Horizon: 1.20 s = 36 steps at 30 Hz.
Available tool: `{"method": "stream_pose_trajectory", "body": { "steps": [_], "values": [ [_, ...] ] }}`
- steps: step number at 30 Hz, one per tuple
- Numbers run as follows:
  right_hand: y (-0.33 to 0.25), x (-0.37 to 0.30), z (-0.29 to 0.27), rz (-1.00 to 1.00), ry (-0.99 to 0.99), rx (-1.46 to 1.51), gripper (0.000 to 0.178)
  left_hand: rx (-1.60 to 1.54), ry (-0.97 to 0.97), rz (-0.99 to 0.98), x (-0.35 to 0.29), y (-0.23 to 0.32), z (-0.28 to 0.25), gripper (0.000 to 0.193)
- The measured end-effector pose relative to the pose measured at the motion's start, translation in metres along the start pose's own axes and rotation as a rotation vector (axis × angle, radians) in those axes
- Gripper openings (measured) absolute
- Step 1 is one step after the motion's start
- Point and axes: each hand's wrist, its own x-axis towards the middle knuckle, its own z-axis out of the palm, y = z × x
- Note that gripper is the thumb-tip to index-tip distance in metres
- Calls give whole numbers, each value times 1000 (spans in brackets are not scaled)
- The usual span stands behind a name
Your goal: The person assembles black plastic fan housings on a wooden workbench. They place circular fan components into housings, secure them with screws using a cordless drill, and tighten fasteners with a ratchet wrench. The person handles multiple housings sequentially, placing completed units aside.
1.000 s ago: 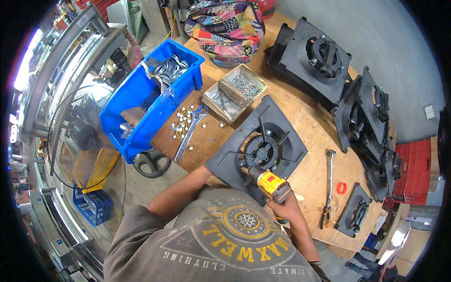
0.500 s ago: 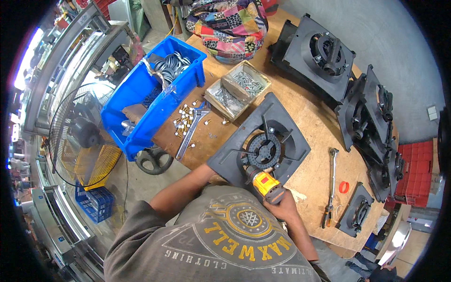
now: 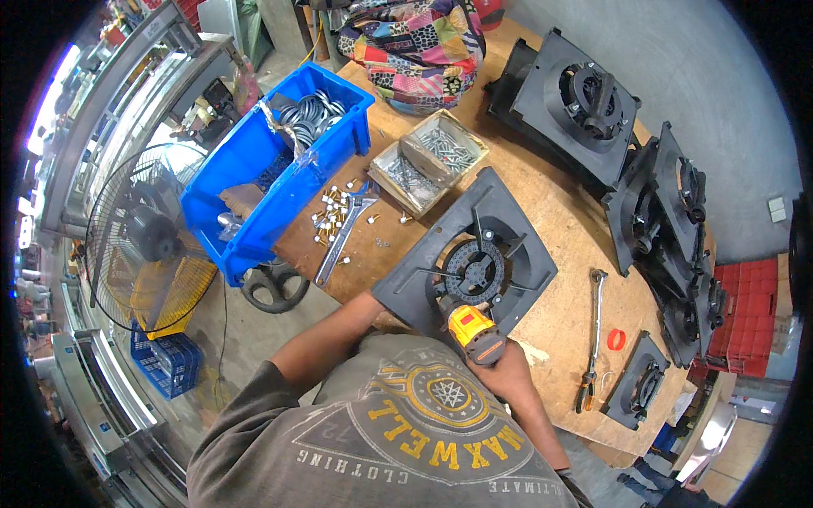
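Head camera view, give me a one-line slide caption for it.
The right hand holds a yellow drill at a dark stove burner, with a blue bin and adjustable wrench nearby.

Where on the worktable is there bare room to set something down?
A broad bare patch of tabletop lies between the central burner plate and the stacked burner plates; another, between that plate and the ratchet. Crowded: left of that plate, where the adjustable wrench lies among small fittings beside the blue bin and screw box.

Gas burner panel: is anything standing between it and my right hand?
Yes: the yellow power drill in your right hand, its nose over the near side of the gas burner panel. Nothing else visible stands between.
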Motion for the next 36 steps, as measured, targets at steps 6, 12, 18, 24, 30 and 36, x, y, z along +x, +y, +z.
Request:
{"method": "stream_pose_trajectory", "body": {
  "steps": [6, 12, 18, 24, 30, 36],
  "values": [
    [-25, 1, -1, 65, -41, -125, 43, 7, -2, 1, -3, -1, 0, 31],
    [-26, 1, -1, 91, -20, -129, 44, 12, -4, -2, -2, -2, 0, 32],
    [-19, 1, -2, 122, -46, -64, 43, 20, 0, -1, -2, -1, -1, 32],
    [-12, 3, -3, 119, -44, 48, 35, 37, 1, -3, -2, 3, -1, 32],
    [-6, 2, -4, 43, -29, 58, 35, 47, 3, -8, 0, 5, -1, 33],
    [-13, 4, -8, 45, -60, 1, 37, 55, 3, -11, 2, 5, 0, 33]
  ]
}}
